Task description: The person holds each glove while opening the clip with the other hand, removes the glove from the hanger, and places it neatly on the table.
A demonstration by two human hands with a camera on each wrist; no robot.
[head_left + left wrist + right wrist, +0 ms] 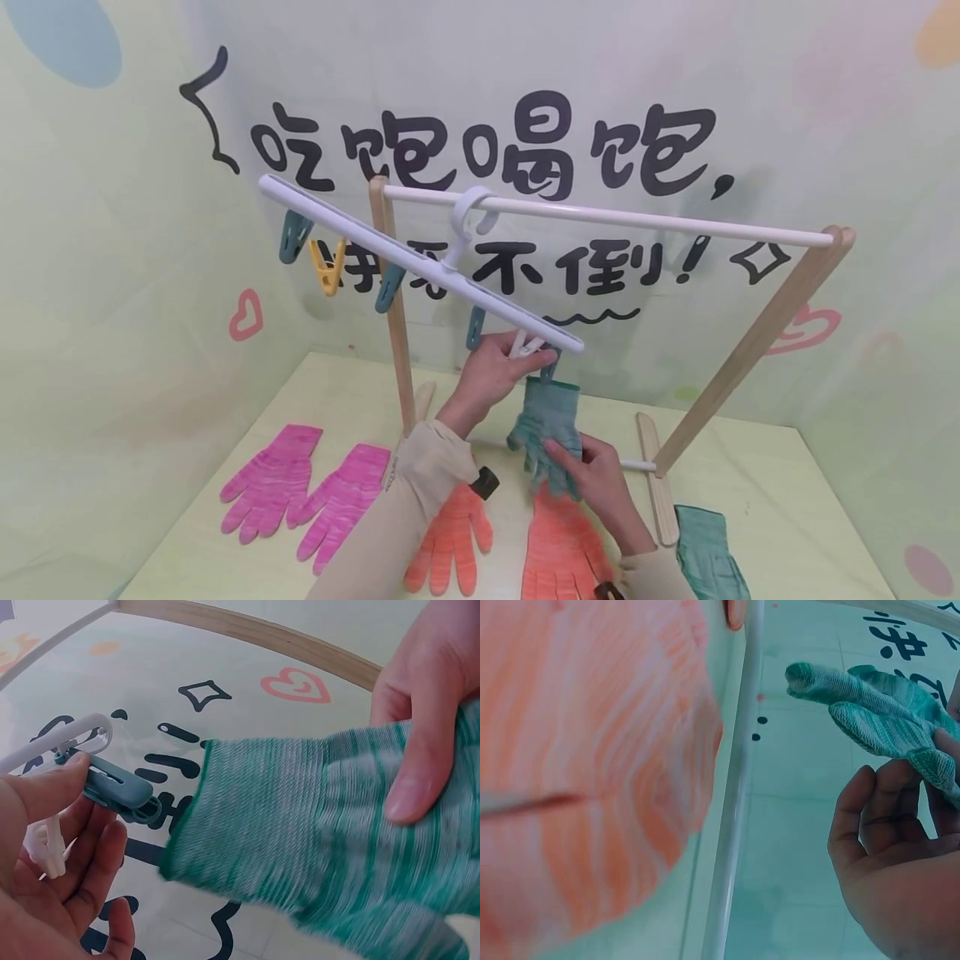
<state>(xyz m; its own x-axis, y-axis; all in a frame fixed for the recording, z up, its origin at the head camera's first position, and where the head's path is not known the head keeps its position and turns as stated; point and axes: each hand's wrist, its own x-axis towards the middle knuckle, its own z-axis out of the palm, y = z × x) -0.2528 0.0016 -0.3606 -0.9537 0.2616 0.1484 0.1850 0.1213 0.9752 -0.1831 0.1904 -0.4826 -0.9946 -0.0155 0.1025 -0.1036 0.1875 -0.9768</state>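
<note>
My left hand (487,375) pinches a blue clothespin (120,784) at the low right end of a white hanger (360,237). A white clothespin (525,343) hangs beside it, against the left fingers. Below, my right hand (603,483) holds a green striped knit glove (551,417) between thumb and fingers, cuff up. In the left wrist view a small gap separates the cuff from the clothespin's tip. The glove's fingers (877,712) spread out over the right hand in the right wrist view.
The hanger hooks over a white rail (637,218) on wooden posts (757,350) and tilts down rightward. More blue clothespins (390,287) and a yellow one (328,265) hang from it. Pink gloves (273,483), orange gloves (558,542) and another green glove (705,550) lie on the table.
</note>
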